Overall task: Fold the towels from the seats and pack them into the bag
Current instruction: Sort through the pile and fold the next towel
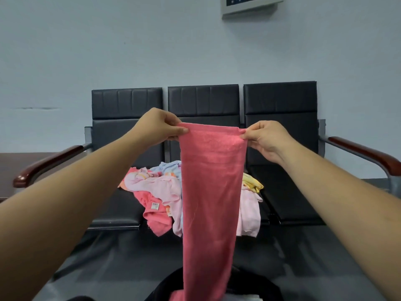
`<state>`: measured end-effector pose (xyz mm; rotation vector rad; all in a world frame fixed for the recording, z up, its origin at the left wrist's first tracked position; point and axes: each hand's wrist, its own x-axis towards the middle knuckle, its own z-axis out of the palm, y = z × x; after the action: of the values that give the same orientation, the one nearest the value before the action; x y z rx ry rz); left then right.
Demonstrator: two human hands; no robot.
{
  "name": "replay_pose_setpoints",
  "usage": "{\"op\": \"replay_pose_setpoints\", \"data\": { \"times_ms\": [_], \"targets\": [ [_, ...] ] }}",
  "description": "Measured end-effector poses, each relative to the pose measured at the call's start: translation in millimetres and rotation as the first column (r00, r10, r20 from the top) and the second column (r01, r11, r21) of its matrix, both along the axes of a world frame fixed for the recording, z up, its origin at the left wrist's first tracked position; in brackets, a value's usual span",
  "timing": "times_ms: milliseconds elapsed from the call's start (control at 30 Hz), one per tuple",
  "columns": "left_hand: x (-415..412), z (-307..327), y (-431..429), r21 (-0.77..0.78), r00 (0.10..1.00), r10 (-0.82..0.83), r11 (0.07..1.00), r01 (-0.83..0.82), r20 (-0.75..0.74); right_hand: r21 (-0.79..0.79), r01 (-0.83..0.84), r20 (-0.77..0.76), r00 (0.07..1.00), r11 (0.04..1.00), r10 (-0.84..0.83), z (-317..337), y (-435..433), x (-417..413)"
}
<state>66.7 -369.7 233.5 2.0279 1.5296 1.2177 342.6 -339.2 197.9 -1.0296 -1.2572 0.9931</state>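
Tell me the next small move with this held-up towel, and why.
Probably lower the top edge toward the hanging bottom end to halve its length. The left hand and right hand each pinch a top corner of the coral towel, which hangs straight, long and narrow. A pile of towels lies on the middle seat.

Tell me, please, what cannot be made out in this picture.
Head view: middle of the towel pile, hidden behind the hanging red towel.
Head view: red towel's lower end, cut off by the bottom edge.
Head view: dark object, possibly the bag, behind the towel, cut by the edge.
Head view: wall panel, cut by the top edge.
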Motion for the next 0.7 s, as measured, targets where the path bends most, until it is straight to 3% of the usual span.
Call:
{"op": "replay_pose_setpoints", "data": {
  "times_ms": [200, 300, 367, 433, 500, 567, 700],
  "targets": [
    [-0.3, -4.7, 0.9, 0.045, 0.987, 0.016, 0.999, -0.009, -0.159, -0.003, 0.11, 0.197, 0.975, 0.994, -0.107, -9.0, 6.4, -2.0],
    [0.3, -13.0, 3.5, 0.021, 0.985, 0.051, 0.999, -0.049, -0.165, 0.005, 0.099, 0.166, 0.981, 0.995, -0.098, -13.8, 6.4, -3.8],
    [-0.3, -19.7, 4.7, -0.016, 0.998, 0.041, 0.999, -0.042, -0.054, 0.029, 0.077, 0.153, 0.985, 0.997, -0.081, -17.9, 6.9, -4.7],
    [-0.5, -28.7, 7.8, -0.052, 0.984, -0.04, 0.997, 0.05, 0.174, 0.017, 0.041, 0.121, 0.992, 0.999, -0.043, -21.4, 6.4, -6.0],
    [2.2, -38.1, 9.9, -0.072, 0.935, -0.081, 0.991, 0.113, 0.346, -0.013, -0.056, -0.026, 0.998, 0.998, 0.056, -24.3, 4.3, -10.7],
    [6.4, -46.4, 13.2, -0.095, 0.926, -0.062, 0.99, 0.105, 0.373, 0.002, -0.142, -0.096, 0.985, 0.99, 0.141, -26.6, 1.6, -17.9],
    [15.3, -58.1, 20.9, -0.142, 0.93, -0.018, 0.987, 0.076, 0.368, 0.013, -0.253, 0.031, 0.967, 0.967, 0.252, -31.8, -1.0, -29.5]
  ]
}}
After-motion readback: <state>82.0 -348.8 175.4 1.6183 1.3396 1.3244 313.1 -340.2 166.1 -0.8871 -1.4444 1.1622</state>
